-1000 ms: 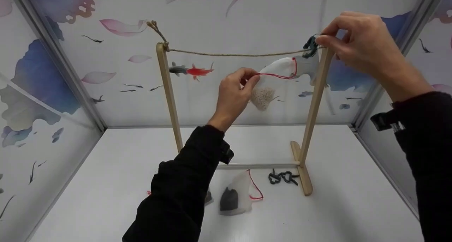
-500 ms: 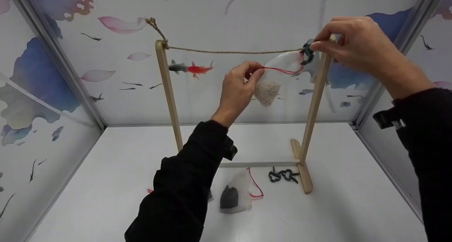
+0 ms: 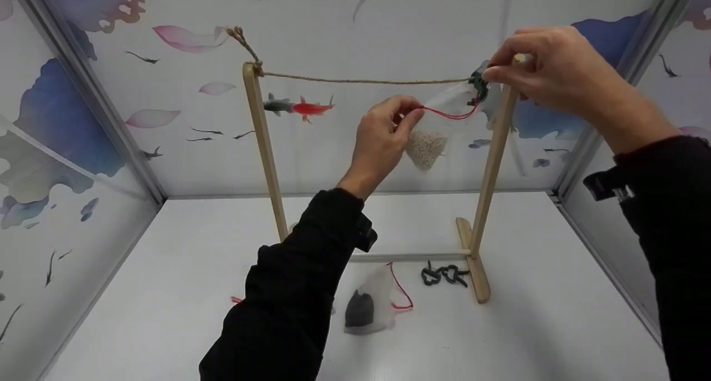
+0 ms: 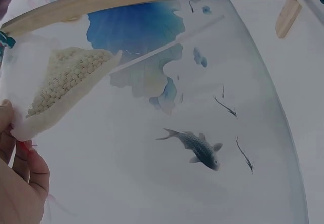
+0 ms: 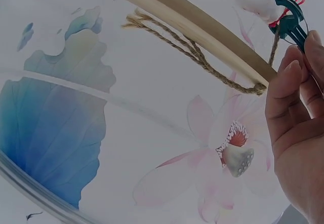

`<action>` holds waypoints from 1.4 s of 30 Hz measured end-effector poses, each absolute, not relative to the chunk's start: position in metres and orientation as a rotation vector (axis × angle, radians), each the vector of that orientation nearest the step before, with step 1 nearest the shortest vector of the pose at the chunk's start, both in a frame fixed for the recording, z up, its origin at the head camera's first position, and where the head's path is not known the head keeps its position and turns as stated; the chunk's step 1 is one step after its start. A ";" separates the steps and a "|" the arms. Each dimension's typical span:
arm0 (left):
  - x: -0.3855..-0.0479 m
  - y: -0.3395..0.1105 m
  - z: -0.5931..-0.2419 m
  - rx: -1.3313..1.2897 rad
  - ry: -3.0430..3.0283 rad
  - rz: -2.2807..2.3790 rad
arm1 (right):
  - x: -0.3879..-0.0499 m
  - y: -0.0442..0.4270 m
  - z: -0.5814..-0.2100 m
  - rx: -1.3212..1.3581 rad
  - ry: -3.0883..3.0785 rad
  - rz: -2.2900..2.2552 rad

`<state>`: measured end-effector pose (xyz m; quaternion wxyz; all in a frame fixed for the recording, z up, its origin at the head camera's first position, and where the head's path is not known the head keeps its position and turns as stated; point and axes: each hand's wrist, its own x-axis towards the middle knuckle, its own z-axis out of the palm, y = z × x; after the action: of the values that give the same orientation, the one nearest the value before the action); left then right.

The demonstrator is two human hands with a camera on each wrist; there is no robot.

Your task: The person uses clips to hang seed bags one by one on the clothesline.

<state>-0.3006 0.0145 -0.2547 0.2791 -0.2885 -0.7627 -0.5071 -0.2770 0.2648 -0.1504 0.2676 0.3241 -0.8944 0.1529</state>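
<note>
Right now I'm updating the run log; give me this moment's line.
left hand: pinches red cord; right hand: pinches green clip at rope; pellet bag: below rope

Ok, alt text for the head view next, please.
Right hand pinches a dark green clip at a rope strung between two wooden posts; the left hand holds the red cord of a white drawstring bag of pale pellets. Below, another bag and two clips lie on a white table.
</note>
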 end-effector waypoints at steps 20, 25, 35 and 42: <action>-0.298 0.020 -0.260 -0.769 -2.068 -1.393 | -0.282 0.242 -0.179 0.910 -2.431 0.419; -0.298 0.018 -0.263 -0.744 -2.082 -1.396 | -0.286 0.241 -0.188 0.977 -2.359 0.454; -0.298 0.014 -0.276 -0.744 -2.157 -1.339 | -0.285 0.239 -0.215 1.039 -2.234 0.498; -0.297 0.011 -0.283 -0.758 -2.151 -1.338 | -0.287 0.239 -0.238 1.040 -2.138 0.471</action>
<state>-0.2969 0.0114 -0.2828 0.2460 -0.2777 -0.7885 -0.4905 -0.2867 0.2388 -0.2375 0.3512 0.4017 -0.8260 0.1819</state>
